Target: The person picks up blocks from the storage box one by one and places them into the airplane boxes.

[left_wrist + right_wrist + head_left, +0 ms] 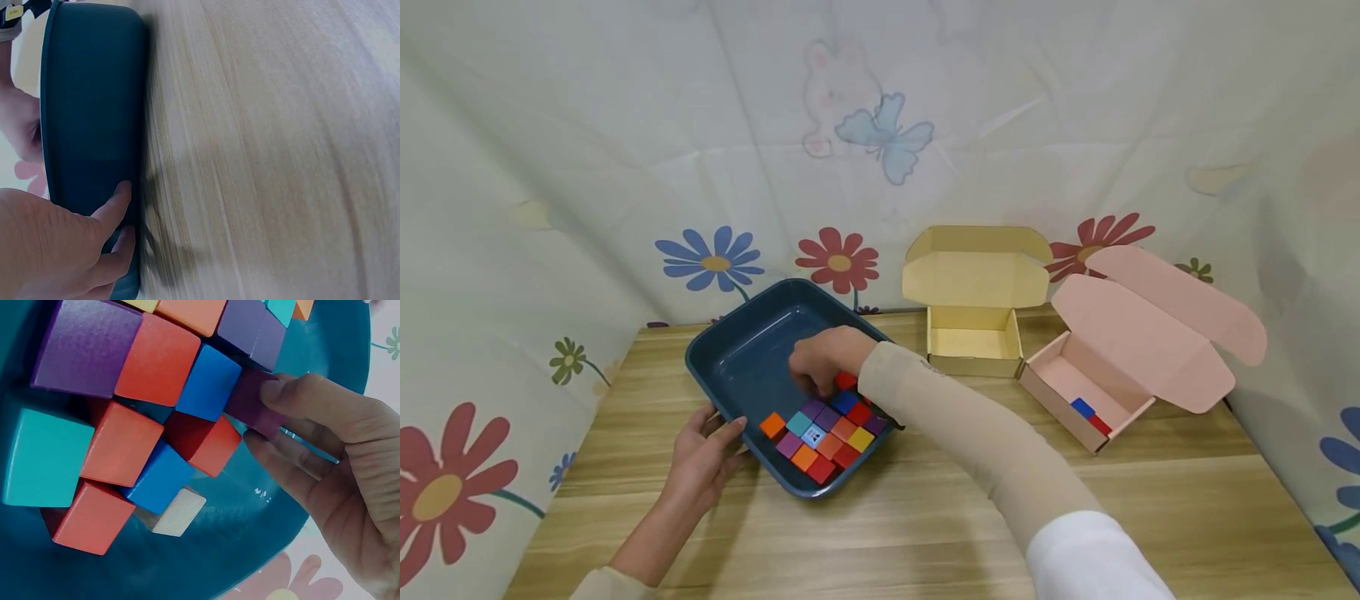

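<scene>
A dark teal tray [756, 354] sits at an angle on the table, with several coloured wooden blocks [815, 436] gathered toward its near end. My left hand [703, 450] holds the tray's left side, thumb at the rim. In the left wrist view, its fingers [115, 212] lie along the outer wall. Reaching inside the tray, my right hand [827, 358] pinches a dark purple block [253, 400] between thumb and fingers. A blue block [209, 382] is right beside that purple one; red, teal and unpainted blocks lie around them.
Behind the tray to the right stands an open yellow cardboard box [973, 365]. An open pink box [1056, 400] farther right has a blue block [1082, 407] and a red block [1100, 424] inside. A flower-printed curtain [715, 167] hangs along the table's back.
</scene>
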`<state>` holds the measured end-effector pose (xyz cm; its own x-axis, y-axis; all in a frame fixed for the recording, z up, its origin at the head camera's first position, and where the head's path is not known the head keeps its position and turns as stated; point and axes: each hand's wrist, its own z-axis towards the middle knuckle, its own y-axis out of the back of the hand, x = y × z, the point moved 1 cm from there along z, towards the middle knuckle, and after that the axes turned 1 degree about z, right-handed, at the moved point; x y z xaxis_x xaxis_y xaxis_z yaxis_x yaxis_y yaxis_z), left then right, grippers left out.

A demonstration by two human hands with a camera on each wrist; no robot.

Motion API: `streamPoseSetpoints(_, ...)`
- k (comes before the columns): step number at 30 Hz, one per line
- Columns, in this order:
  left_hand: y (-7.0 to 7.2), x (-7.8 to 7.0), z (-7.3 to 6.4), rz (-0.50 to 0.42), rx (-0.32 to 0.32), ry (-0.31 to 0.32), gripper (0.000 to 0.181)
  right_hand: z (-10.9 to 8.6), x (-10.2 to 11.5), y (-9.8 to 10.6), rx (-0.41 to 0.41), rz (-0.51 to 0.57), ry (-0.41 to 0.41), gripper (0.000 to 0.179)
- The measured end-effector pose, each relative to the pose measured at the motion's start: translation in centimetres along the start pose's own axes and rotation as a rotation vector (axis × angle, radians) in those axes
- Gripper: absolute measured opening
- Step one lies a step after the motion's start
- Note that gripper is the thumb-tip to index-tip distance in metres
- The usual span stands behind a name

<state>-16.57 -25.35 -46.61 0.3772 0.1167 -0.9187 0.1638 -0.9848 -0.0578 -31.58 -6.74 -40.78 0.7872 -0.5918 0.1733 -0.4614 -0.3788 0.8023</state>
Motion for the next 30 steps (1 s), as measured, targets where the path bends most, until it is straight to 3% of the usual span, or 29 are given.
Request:
streamPoseSetpoints(8, -0.1, 0.0, 0.1, 0.0, 0.0, 0.004, 0.078, 0.2, -0.1, 0.3, -0.164, -0.078, 0.119, 0.021)
streamPoseSetpoints(18, -0.3, -0.2, 0.0, 0.008, -0.004, -0.001, 0.077, 0.3, -0.2, 1.5, -0.345, -0.157, 0.176, 0.026)
streamPoseSetpoints(23, -0.2, -0.2, 0.0, -0.007, -0.003, 0.004, 0.078, -0.7, -0.2, 2.2, -0.406, -0.207, 0.199, 0.025)
streamPoseSetpoints(30, -0.1, -0.1, -0.1, -0.003, 0.001, 0.004, 0.077, -3.4, -0.2, 2.3, -0.458, -0.333, 0.205, 0.024)
